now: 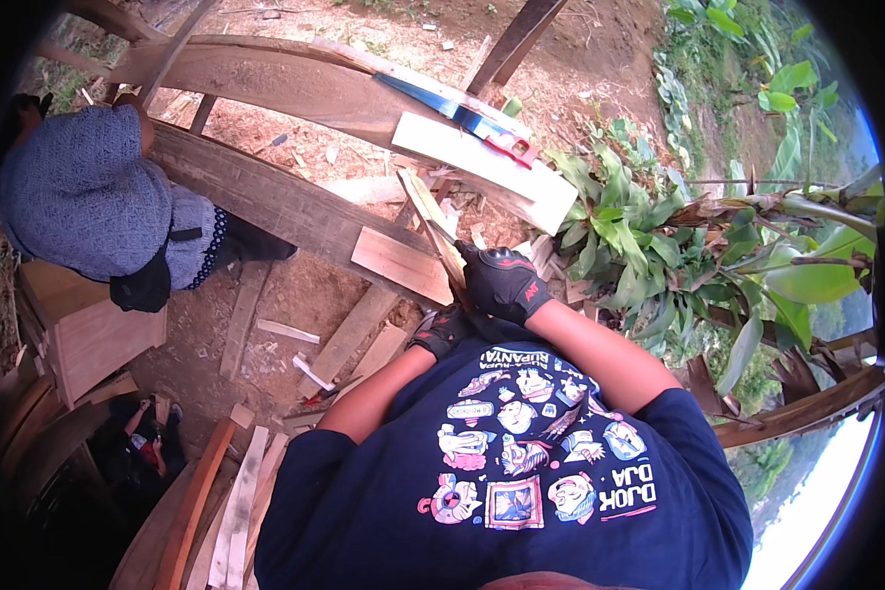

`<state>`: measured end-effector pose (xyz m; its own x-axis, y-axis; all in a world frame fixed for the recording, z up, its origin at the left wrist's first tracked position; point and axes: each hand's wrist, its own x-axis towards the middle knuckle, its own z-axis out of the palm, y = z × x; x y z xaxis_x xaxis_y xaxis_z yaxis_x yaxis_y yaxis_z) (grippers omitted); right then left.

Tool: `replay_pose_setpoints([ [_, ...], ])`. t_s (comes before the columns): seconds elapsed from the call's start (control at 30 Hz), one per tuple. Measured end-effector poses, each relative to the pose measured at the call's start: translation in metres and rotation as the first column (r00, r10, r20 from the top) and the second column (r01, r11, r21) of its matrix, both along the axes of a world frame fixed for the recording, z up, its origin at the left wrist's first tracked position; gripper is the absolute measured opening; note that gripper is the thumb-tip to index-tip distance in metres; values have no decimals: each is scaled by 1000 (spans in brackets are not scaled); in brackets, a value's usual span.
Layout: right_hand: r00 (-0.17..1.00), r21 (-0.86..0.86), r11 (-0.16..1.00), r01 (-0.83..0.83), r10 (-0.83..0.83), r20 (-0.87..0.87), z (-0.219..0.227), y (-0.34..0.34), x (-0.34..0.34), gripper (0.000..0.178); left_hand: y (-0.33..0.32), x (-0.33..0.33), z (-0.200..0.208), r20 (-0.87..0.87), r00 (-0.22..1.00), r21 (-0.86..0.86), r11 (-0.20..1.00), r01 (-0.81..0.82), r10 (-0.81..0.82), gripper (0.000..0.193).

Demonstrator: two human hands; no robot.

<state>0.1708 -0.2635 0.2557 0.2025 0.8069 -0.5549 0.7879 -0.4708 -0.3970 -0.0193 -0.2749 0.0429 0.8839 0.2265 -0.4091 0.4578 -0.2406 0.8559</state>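
My right hand (502, 284), in a black glove, is closed around a narrow strip of wood (429, 218) near its lower end. The strip slants up and left, away from my chest. Close beside it, my left hand (443, 331), also gloved in black, is curled near my shirt; what its fingers grip is hidden. A short pale board (400, 264) lies on a long thick wooden beam (295, 211), just left of the strip. Farther off, a handsaw (462, 118) with a blue blade and red handle lies by a white board (462, 160).
A person in a blue patterned top (88, 187) stands at the left, beside a wooden box (98, 334). Offcuts and planks (359, 324) litter the soil. Upright timbers (206, 501) stand at lower left. Leafy plants (619, 216) grow close on the right.
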Motion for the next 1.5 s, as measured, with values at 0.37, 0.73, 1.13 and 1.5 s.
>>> replay_pose_setpoints([
  [0.37, 1000, 28, 1000, 14, -14, 21, -32, 32, 0, 48, -4, 2, -14, 21, 999, -29, 998, 48, -47, 51],
  [0.73, 997, 63, 998, -3, -2, 73, -72, 90, 4, 34, 1, 11, 16, -36, 999, -95, 995, 23, -27, 42],
  [1.13, 994, 49, 993, 105, -105, -10, -161, 106, 60, 42, 22, 14, 87, -192, 979, -190, 975, -113, 76, 33],
  [1.5, 1000, 119, 993, 6, -3, -26, -52, 32, 29, 48, -1, 12, 24, -57, 997, -103, 993, -55, 50, 52],
])
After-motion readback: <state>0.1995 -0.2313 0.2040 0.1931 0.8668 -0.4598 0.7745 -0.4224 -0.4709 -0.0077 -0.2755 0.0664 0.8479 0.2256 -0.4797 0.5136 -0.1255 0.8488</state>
